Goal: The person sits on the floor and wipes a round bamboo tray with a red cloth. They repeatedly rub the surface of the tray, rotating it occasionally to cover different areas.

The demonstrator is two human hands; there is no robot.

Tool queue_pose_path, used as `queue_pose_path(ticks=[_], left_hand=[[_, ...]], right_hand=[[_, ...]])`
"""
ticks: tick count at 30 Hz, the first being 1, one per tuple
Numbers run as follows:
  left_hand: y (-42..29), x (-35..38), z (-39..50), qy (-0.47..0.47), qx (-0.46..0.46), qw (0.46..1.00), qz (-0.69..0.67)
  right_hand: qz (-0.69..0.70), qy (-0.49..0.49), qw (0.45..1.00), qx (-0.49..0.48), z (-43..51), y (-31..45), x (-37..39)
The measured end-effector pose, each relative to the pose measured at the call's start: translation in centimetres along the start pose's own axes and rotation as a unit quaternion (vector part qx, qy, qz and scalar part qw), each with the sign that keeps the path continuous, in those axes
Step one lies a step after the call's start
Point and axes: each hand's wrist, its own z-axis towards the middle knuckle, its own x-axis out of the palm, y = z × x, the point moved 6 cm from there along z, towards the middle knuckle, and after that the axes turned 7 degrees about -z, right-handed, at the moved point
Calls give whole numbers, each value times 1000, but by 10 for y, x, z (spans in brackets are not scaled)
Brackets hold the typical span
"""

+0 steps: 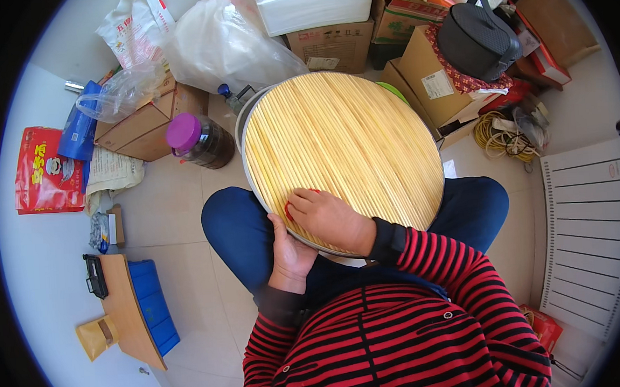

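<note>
A round tray of pale plant stalks (339, 144), with a grey rim, lies tilted across my lap, over both knees. My left hand (292, 252) grips its near left edge, thumb up along the rim and palm beneath. On the stalks near that edge, my right hand (332, 218) presses down with curled fingers over a small red item (289, 211). Only red bits show around the fingers; the rest is hidden, and it may be a cloth. Part of a grey round rim (239, 126) shows under the tray's far left side.
A purple-lidded jar (202, 141) of dark contents stands left of the tray. Beyond are cardboard boxes (334, 45), a white foam box (315, 6) and plastic bags (223, 40). A black lidded container (478, 43) sits far right, above coiled cable (501, 136). A white radiator (588, 236) lines the right wall.
</note>
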Motion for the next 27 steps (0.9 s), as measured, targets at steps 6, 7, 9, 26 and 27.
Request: queue_pose_path(ticks=[6,7,9,26,27], left_hand=[[0,-16,6,-15,22,998,54],[2,-18,7,-28,14,996,78],[5,-17,9,-25,-4,997,68],[10,-27,12,-21,6,993,115],[9,-27,11,-24,7,993,114]], right_hand=[[52,-11,997,-65,-50,23,-18],[56,-8,996,-67,-51,19,-18],[92,2,995,-38,-34,-2,-7],[-4,11,1000,14,-22,-37,13],[-20,-8,999,41,-11,-49,22]])
